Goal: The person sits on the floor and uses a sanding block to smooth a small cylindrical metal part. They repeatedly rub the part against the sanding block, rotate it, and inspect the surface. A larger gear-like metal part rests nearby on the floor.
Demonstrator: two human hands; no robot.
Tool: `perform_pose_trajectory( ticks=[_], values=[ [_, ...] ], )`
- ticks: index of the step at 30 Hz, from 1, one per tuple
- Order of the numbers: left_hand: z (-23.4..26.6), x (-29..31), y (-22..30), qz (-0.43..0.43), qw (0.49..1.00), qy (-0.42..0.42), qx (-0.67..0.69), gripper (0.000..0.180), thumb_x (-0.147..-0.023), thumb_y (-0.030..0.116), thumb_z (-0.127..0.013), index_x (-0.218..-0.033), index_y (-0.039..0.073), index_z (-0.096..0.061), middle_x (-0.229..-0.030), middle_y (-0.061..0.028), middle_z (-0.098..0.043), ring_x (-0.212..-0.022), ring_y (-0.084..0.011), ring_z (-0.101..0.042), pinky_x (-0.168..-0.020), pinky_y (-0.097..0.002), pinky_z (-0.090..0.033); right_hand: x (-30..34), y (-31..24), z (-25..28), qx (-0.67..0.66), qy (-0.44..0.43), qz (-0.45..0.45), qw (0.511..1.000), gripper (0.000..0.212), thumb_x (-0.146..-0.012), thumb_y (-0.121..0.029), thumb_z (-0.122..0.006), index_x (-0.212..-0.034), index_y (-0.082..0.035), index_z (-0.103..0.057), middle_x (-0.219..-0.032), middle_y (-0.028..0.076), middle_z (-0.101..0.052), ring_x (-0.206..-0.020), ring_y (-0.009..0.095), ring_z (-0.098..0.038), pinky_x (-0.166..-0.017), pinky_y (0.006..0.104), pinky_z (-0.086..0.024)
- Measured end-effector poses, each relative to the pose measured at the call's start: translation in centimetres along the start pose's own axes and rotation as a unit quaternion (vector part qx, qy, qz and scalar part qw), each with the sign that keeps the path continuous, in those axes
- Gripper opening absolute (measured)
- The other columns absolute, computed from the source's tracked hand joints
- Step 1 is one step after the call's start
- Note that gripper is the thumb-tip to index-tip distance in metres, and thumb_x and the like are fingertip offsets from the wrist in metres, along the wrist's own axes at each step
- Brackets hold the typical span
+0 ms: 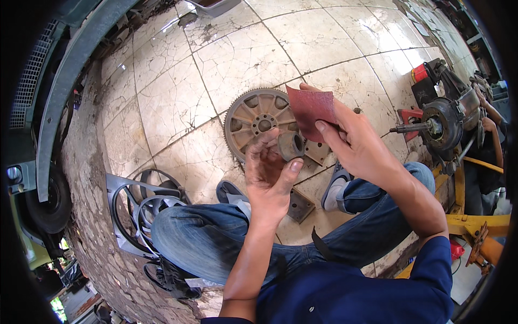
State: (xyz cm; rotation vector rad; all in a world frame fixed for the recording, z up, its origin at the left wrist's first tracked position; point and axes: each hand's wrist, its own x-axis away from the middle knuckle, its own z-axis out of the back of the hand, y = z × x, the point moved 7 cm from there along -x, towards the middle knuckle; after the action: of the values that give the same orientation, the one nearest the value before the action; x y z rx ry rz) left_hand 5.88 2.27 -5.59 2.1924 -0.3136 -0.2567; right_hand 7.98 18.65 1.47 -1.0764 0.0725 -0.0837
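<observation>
A short metal bushing (291,146), dark inside its bore, sits in my left hand (270,173), between the thumb and the fingers. Just above and to the right, my right hand (356,137) pinches a curved sheet of reddish-brown sandpaper (312,112), thumb on its face and fingers behind. The sheet and the bushing appear apart. Beyond my hands a toothed flywheel (245,121) lies flat on the tiles, partly hidden by the left fingers and the sandpaper. Below it, a rusty metal plate with holes (300,206) lies between my feet.
Cracked white floor tiles (226,70) spread ahead. To the left are a fan shroud (127,216) and a vehicle's tyre (51,200). A hub assembly on an axle (440,127) stands at the right by a yellow frame (475,224). Another person's arm (490,129) reaches in there.
</observation>
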Motion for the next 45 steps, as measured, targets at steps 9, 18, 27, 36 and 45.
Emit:
perform_pose_trajectory(
  ticks=[9, 18, 27, 36, 45],
  values=[
    [0.1, 0.0, 0.6, 0.022, 1.000, 0.012, -0.005, 0.061, -0.090, -0.005, -0.078, -0.142, 0.002, -0.048, -0.127, -0.0088, -0.064, -0.112, -0.0160, -0.064, -0.101, -0.0317, -0.052, 0.6, -2.5, -1.3, -0.002, -0.069, 0.083, 0.994, 0.053, -0.099, 0.009, -0.050, -0.150, -0.006, -0.053, -0.147, 0.017, -0.061, -0.136, 0.030, -0.059, -0.110, 0.0360, -0.049],
    [0.6, 0.0, 0.0, 0.015, 0.995, 0.047, -0.082, 0.055, -0.089, -0.006, -0.078, -0.136, 0.001, -0.051, -0.124, -0.0079, -0.064, -0.112, -0.0145, -0.063, -0.099, -0.0298, -0.052, 1.2, -3.2, -2.3, 0.196, -0.073, 0.207, 0.956, 0.064, -0.090, 0.005, -0.059, -0.152, -0.011, -0.053, -0.156, 0.017, -0.051, -0.140, 0.038, -0.052, -0.115, 0.0454, -0.047],
    [1.0, 0.0, 0.0, 0.042, 0.985, 0.089, -0.144, 0.054, -0.090, -0.007, -0.077, -0.137, -0.001, -0.051, -0.120, -0.0089, -0.067, -0.110, -0.0137, -0.064, -0.095, -0.0295, -0.054, 1.2, -2.7, -2.8, 0.231, -0.096, 0.196, 0.948, 0.064, -0.096, -0.007, -0.063, -0.157, -0.009, -0.045, -0.159, 0.018, -0.045, -0.144, 0.039, -0.047, -0.118, 0.0478, -0.043],
    [0.7, -0.2, -0.9, 0.129, 0.988, 0.087, 0.016, 0.043, -0.099, -0.005, -0.067, -0.139, 0.000, -0.051, -0.129, -0.0147, -0.066, -0.116, -0.0177, -0.066, -0.097, -0.0334, -0.057, 0.9, -1.9, -2.4, 0.147, -0.060, 0.147, 0.976, 0.047, -0.105, -0.022, -0.059, -0.147, -0.003, -0.054, -0.149, 0.022, -0.055, -0.137, 0.039, -0.055, -0.111, 0.0466, -0.048],
    [0.2, 0.0, -1.2, 0.101, 0.992, 0.034, -0.071, 0.042, -0.096, -0.008, -0.070, -0.133, -0.001, -0.052, -0.130, -0.0127, -0.065, -0.114, -0.0148, -0.065, -0.095, -0.0287, -0.057, 1.0, -1.6, -2.8, 0.219, -0.012, 0.165, 0.962, 0.042, -0.104, -0.019, -0.058, -0.143, -0.003, -0.058, -0.142, 0.020, -0.062, -0.130, 0.038, -0.060, -0.109, 0.0453, -0.050]
  ],
)
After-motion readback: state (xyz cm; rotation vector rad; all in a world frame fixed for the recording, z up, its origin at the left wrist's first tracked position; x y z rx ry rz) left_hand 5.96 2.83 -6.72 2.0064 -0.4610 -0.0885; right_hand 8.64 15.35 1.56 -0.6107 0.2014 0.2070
